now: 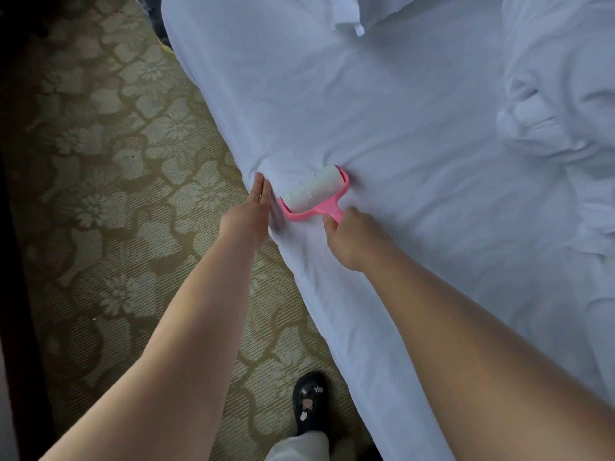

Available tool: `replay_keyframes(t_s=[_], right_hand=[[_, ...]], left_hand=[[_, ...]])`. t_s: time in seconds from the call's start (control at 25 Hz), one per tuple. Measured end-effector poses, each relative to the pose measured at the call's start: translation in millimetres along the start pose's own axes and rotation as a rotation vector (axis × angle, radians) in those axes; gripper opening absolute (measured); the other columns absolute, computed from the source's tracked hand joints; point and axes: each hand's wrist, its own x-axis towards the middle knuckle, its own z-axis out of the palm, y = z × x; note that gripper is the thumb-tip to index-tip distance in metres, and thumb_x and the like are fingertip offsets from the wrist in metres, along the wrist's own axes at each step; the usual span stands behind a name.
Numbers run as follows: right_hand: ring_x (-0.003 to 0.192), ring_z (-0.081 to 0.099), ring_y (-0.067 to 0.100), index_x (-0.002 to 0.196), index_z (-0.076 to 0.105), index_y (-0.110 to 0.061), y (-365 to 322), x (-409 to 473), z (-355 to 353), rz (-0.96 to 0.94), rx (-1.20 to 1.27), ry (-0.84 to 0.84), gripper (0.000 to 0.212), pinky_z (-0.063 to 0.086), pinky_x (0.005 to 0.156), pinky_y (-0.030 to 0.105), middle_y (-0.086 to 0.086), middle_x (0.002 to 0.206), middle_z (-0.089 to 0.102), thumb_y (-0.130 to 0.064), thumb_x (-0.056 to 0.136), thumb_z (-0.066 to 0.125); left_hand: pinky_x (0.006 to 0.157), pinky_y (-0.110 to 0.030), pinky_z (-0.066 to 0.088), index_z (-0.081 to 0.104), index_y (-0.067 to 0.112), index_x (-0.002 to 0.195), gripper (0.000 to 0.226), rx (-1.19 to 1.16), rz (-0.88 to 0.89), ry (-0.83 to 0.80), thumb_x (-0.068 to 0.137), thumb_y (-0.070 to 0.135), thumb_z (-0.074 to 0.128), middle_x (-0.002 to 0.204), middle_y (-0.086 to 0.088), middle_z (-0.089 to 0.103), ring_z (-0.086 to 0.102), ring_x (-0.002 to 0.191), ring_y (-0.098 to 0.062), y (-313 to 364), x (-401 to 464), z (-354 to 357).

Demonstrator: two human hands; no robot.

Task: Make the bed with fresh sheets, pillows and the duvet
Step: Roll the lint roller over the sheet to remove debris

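A white sheet (382, 121) covers the bed, slightly wrinkled near its left edge. A pink lint roller (314, 194) with a white sticky drum lies pressed on the sheet close to that edge. My right hand (351, 239) is shut on the roller's pink handle. Just left of the drum, my left hand (253, 211) lies flat with straight fingers against the sheet at the bed's edge. A crumpled white duvet (559, 128) is bunched along the right side. A white pillow (352, 11) shows at the top.
Patterned beige carpet (109, 194) runs along the bed's left side. My foot in a black clog (310, 405) stands on it near the bed's edge. A dark wooden piece of furniture (13, 294) borders the far left.
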Motion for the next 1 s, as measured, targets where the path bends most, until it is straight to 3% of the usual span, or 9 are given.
replay_keyframes(t_s=[0.16,0.6,0.72,0.84,0.92,1.0], right_hand=[[0.109,0.055,0.032,0.118,0.048,-0.007,28.1,-33.7,4.2,0.010,0.002,-0.004,0.046,0.038,0.077,0.033,0.012,0.118,0.057,-0.045,0.100,0.030],[0.110,0.056,0.031,0.121,0.048,-0.006,140.4,-159.1,11.2,0.064,-0.060,-0.067,0.047,0.042,0.082,0.035,0.012,0.121,0.057,-0.045,0.101,0.030],[0.112,0.055,0.031,0.123,0.047,-0.006,160.9,-181.3,14.6,0.078,-0.078,-0.084,0.048,0.044,0.086,0.036,0.012,0.123,0.056,-0.044,0.101,0.029],[0.109,0.057,0.030,0.120,0.048,-0.006,172.3,-193.7,17.7,0.083,-0.075,-0.076,0.047,0.043,0.080,0.034,0.011,0.120,0.058,-0.045,0.101,0.029],[0.107,0.058,0.029,0.118,0.048,-0.007,176.5,-194.8,18.3,0.075,-0.076,-0.062,0.046,0.041,0.076,0.032,0.011,0.117,0.058,-0.045,0.101,0.029],[0.105,0.058,0.029,0.117,0.049,-0.007,176.5,-189.0,17.3,0.073,-0.076,-0.057,0.046,0.040,0.075,0.032,0.011,0.116,0.059,-0.045,0.101,0.030]], left_hand=[[0.065,-0.036,0.050,-0.015,0.018,0.151,0.093,-0.034,0.047,-0.058,0.080,-0.013,0.037,0.153,0.016,-0.030,0.057,0.078,-0.025,22.6,-42.7,22.5],[0.051,-0.028,0.040,-0.012,0.019,0.152,0.088,0.043,0.016,-0.098,0.083,-0.010,0.036,0.155,0.016,-0.025,0.057,0.074,-0.020,94.9,-161.2,100.2],[0.054,-0.028,0.041,-0.010,0.018,0.152,0.087,0.041,0.008,-0.138,0.083,-0.009,0.035,0.155,0.015,-0.024,0.055,0.077,-0.019,106.7,-181.4,111.0],[0.056,-0.027,0.042,-0.009,0.018,0.152,0.085,0.051,0.006,-0.162,0.083,-0.007,0.033,0.155,0.015,-0.024,0.056,0.078,-0.018,111.4,-185.2,111.6],[0.068,-0.027,0.047,-0.008,0.018,0.152,0.081,0.055,0.022,-0.189,0.086,-0.005,0.032,0.155,0.016,-0.022,0.058,0.103,-0.022,110.9,-178.3,105.7],[0.094,-0.031,0.046,-0.009,0.019,0.152,0.078,0.050,0.037,-0.244,0.088,-0.002,0.031,0.155,0.016,-0.022,0.042,0.132,-0.022,107.9,-167.7,98.3]])
